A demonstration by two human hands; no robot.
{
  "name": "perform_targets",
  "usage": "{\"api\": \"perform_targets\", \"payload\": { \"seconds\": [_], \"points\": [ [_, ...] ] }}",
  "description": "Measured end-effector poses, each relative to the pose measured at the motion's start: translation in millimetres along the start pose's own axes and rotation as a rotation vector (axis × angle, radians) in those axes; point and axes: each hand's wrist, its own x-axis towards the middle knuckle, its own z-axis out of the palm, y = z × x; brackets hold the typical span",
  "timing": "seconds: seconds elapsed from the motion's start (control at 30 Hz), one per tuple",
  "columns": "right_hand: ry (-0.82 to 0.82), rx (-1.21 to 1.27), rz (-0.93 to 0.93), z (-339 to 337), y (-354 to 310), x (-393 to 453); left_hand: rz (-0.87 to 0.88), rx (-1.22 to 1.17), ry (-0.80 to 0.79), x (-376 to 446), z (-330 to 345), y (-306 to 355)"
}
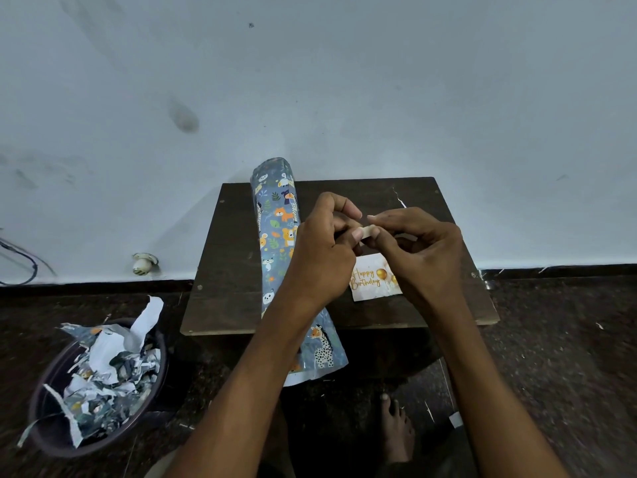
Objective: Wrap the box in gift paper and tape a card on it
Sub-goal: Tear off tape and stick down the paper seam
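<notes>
Both hands, left hand [322, 248] and right hand [418, 248], pinch a small pale piece [366, 232], maybe tape. The card [374, 279] lies untaped at 6 o'clock below them. The paper roll [275, 232] waits at 9 o'clock. No box shows.

Before me, the dark matt wooden table [238, 250] carries a glossy blue animal-print paper roll [277, 229] and a smooth white paper birthday card [370, 281].

On the surface [234, 257], the gift paper roll [275, 236] lies left of the card [370, 281]; a bin [44, 408] of scraps [110, 367] sits on the floor, far left.
</notes>
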Motion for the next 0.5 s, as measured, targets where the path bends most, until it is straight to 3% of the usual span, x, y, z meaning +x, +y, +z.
{"api": "perform_targets", "payload": {
  "seconds": [0.5],
  "points": [
    [0.086, -0.087, -0.102, 8.9, -1.3, -2.4, -0.045, -0.074, 0.002, -0.2, 3.3, -1.9]
  ]
}}
